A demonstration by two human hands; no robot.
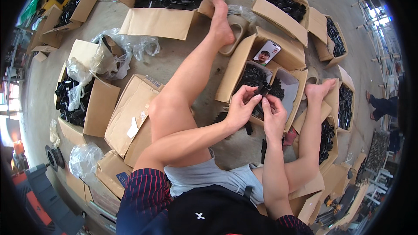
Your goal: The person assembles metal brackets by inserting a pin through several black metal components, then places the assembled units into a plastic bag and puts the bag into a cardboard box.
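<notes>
Both of my hands meet over an open cardboard box (300, 89) between my legs. A small black plastic part (263, 88) is pinched between the fingertips of my left hand (243, 106) and my right hand (274, 115). The fingers cover much of it, so its exact kind is hard to make out. Under the hands, the box is divided into sections with small black pieces (253, 76) on the left and more black pieces (277, 88) beside a pale lining. A phone (266, 53) leans against the inside of the box's far wall, its screen lit.
Open cartons of black plastic parts stand around me: a large carton (156, 22) ahead, another (281, 11) at the far right, one (102, 109) at left. Flattened cardboard (130, 113), clear plastic bags (85, 159) and a black spool (55, 157) lie on the floor. Another person's legs (383, 106) show at right.
</notes>
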